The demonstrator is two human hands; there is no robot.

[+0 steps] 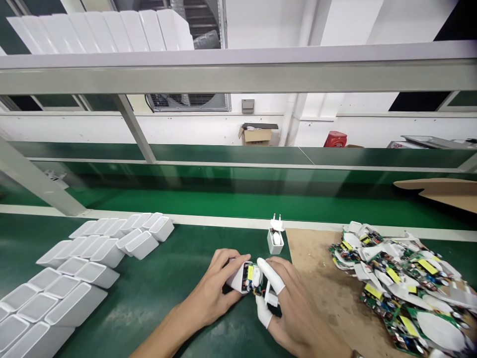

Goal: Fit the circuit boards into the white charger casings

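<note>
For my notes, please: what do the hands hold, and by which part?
Left hand: white plastic housing, by its outer sides. Right hand: circuit board, by its protruding end.

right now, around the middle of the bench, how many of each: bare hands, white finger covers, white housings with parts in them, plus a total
Hands: 2 (left hand, right hand)
White finger covers: 2, both on the right hand
White housings with parts: 2 (held housing, standing housing)
Total: 6
</note>
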